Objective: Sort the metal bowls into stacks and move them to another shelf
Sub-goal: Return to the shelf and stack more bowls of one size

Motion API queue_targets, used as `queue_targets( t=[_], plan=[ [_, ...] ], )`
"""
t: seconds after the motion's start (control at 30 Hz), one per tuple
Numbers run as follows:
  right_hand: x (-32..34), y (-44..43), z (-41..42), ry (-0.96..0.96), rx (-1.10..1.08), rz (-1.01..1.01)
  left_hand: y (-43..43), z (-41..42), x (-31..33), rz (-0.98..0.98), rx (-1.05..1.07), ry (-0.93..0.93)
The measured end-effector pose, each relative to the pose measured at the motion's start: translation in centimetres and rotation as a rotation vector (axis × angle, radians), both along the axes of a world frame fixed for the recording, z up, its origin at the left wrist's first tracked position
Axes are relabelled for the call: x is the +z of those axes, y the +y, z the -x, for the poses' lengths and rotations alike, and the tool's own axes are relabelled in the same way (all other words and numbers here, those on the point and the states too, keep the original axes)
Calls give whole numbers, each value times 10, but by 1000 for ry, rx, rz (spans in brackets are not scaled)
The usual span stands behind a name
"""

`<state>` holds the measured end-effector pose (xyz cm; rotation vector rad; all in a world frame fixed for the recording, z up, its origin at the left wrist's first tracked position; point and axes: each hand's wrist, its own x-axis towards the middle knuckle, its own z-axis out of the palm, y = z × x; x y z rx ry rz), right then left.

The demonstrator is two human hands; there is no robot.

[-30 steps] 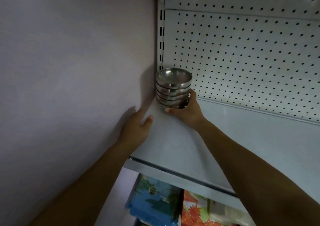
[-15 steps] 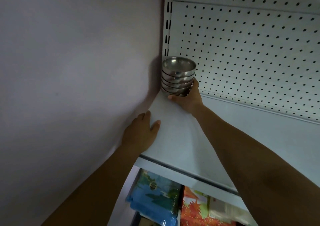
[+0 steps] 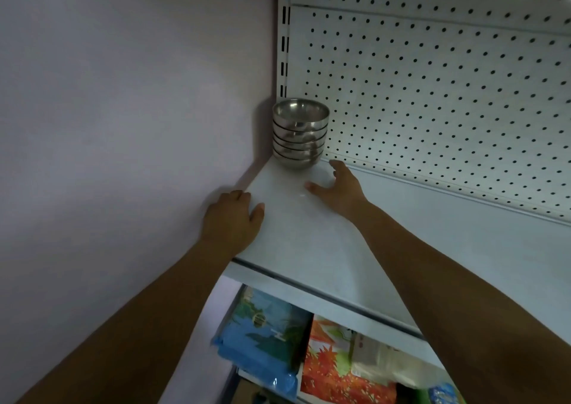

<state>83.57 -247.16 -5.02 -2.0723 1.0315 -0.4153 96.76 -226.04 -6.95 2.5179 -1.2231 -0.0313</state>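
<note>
Bowl stack [image 3: 299,133]: shelf's [image 3: 309,249] back-left corner | your right hand [image 3: 336,187]: just before stack, spread, empty | your left hand [image 3: 231,218]: farther before stack, on shelf edge, fingertips hidden, grip unclear

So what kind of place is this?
Probably a shop or storeroom: a white metal shelf with a pegboard back panel, a stack of bowls, and bright packets on the shelf below.

Both arms reach forward, left hand [image 3: 231,218] lying palm-down, right hand [image 3: 338,187] spread with fingers relaxed.
</note>
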Motion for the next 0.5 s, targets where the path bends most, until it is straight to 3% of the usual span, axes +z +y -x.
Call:
queue_targets(
  t=[0.2, 0.5],
  plan=[
    [13, 41, 84, 101, 221, 198, 33, 58, 8, 49, 25, 12],
    [6, 132, 221, -85, 378, 183, 127, 233, -6, 277, 195, 112]
  ],
)
